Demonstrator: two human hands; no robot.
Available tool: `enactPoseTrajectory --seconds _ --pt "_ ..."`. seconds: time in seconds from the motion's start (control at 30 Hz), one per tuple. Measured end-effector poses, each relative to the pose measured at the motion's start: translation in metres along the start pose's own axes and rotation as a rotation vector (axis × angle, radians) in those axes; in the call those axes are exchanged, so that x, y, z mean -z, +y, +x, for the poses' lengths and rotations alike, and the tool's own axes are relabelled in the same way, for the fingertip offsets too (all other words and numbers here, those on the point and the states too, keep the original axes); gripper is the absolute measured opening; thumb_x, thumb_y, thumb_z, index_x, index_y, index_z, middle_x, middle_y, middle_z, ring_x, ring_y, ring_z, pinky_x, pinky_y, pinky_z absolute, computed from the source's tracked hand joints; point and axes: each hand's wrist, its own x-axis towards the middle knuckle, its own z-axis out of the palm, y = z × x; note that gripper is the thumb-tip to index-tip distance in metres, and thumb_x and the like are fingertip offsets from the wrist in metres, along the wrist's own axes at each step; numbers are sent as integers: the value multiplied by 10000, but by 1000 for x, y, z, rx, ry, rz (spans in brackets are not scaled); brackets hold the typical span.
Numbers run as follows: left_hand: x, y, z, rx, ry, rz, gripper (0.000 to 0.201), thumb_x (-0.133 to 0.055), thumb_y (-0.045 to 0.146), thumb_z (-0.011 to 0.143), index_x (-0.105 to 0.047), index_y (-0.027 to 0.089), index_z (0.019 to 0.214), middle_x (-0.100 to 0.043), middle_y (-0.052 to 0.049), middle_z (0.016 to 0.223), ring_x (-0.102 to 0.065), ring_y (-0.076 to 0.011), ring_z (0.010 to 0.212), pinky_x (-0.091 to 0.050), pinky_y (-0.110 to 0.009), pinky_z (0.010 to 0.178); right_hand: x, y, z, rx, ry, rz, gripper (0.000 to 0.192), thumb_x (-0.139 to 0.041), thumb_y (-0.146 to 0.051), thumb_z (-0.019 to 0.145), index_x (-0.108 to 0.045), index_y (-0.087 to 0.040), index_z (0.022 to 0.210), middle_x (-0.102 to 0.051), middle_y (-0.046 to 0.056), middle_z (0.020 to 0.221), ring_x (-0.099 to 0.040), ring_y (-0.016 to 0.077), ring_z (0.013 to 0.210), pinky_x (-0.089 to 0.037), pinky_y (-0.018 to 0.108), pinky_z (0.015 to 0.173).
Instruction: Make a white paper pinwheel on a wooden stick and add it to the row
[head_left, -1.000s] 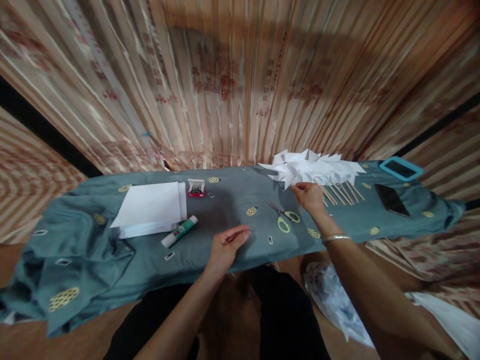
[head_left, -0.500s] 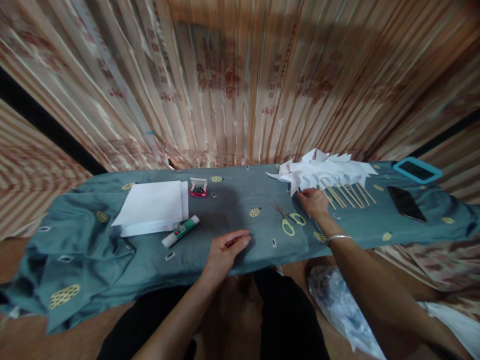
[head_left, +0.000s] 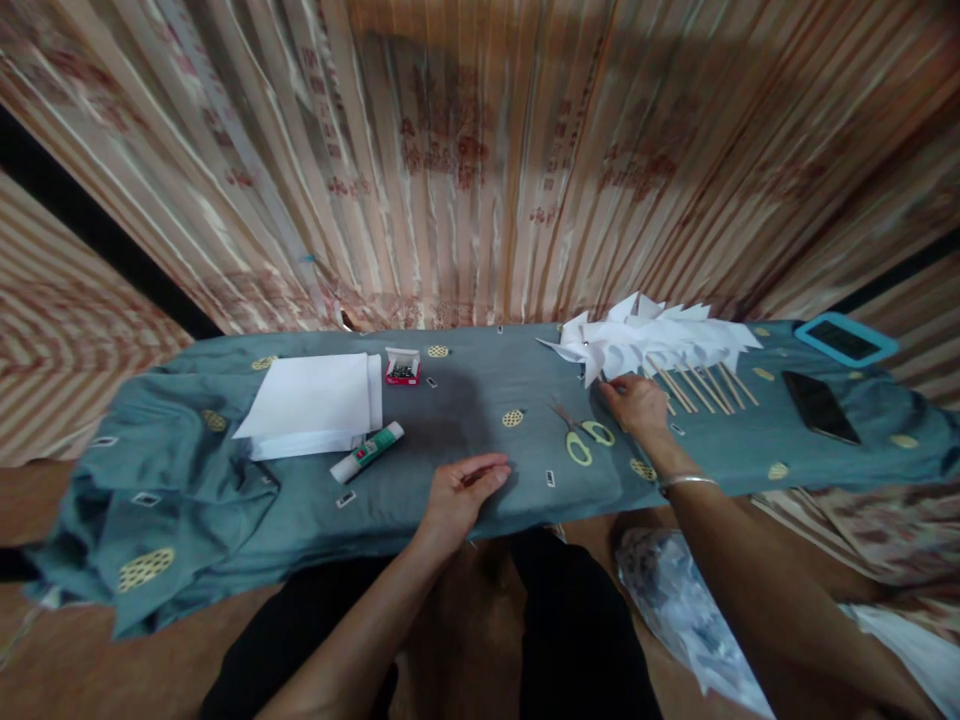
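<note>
A row of white paper pinwheels point(head_left: 660, 335) on wooden sticks point(head_left: 701, 388) lies overlapping at the back right of the cloth-covered table. At the near left end of the row, my right hand point(head_left: 636, 403) is closed at the base of the front pinwheel point(head_left: 586, 347), its fingers pinched where the stick comes down; most of that stick is hidden. My left hand point(head_left: 461, 492) hovers by the table's front edge, holding nothing, its fingers loosely curved and thumb apart. Between the hands lie scissors point(head_left: 579, 440) with pale green handles.
Stacked white paper point(head_left: 307, 395) lies on the left, beside a glue stick point(head_left: 367, 453) and a small open red box of pins point(head_left: 403, 368). A phone point(head_left: 820, 407) and a blue-framed tablet point(head_left: 846, 338) are far right. A clear bag point(head_left: 682, 600) of paper stands on the floor below.
The view has shifted slightly, so things on the table appear a little further right. My right hand stays at the front pinwheel; my left hand's fingers look a bit straighter.
</note>
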Motion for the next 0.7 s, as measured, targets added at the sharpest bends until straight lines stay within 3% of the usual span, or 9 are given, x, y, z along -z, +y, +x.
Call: enactPoseTrajectory --seconds 0.23,0.47,0.53,0.7 --pt "0 -2 -3 10 7 0 275 -806 324 511 -772 188 747 -761 -61 730 -673 -199 709 -504 -320 762 11 -4 -29 147 91 77 258 -475 -301 843 -683 -150 862 -677 167 1011 -600 288 945 -426 422 883" --pt "0 -8 -4 -22 -23 45 235 -751 308 595 -770 187 795 -760 -68 775 -667 -201 733 -496 -308 740 18 -12 -82 200 124 175 322 -432 -377 857 -681 -174 891 -673 128 1060 -591 277 986 -449 404 887" --pt "0 -9 -4 -82 -41 118 207 -714 295 643 -769 191 814 -757 -74 796 -663 -209 745 -497 -311 718 19 -7 -98 209 143 212 350 -411 -401 867 -676 -176 904 -678 125 1046 -593 268 998 -449 398 905" --pt "8 -7 -5 -416 -109 552 169 -650 192 732 -761 229 855 -746 -63 835 -642 -220 836 -485 -345 806 20 31 -122 178 186 200 438 -371 -484 879 -655 -169 992 -675 138 1060 -606 277 1009 -458 414 909"
